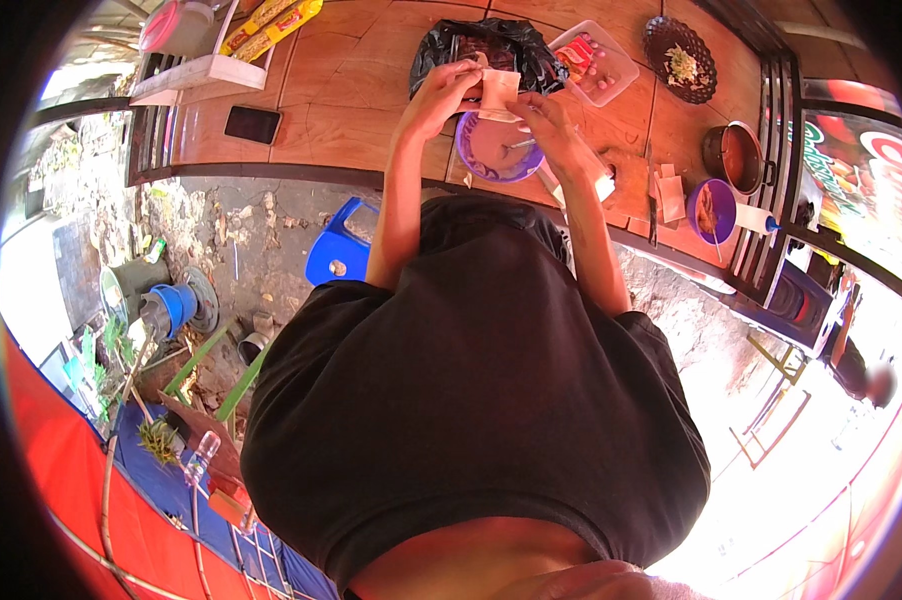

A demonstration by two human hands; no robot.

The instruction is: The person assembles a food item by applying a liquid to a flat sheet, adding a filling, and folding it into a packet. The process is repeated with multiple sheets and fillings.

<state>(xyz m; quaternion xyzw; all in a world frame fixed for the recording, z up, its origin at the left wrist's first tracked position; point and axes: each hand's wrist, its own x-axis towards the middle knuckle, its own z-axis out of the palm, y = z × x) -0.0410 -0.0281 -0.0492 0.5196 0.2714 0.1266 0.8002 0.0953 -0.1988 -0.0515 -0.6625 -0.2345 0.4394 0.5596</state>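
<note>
Above a purple bowl (501, 165) of pinkish-brown paste, both my hands hold a thin, pale, squarish wrapper sheet (500, 90), which looks partly folded. My left hand (447, 96) grips its left side with bent fingers. Its right lower corner is pinched by my right hand (546, 122). A utensil (522, 144) rests in the paste, near my right fingers. Just behind the sheet lies an open black plastic bag (534, 50) with dark contents. Similar pale sheets (669, 196) lie on the tiled table (341, 75) to the right, beside a dark, narrow utensil (653, 220).
A clear tray (619, 66) holds a red packet and round brown pieces. Right of it are a dark plate (655, 40) of shredded food, a pot (733, 178), a small purple bowl (700, 212) and a white bottle (757, 219). A phone (253, 124) lies left; a blue stool (336, 262) stands below.
</note>
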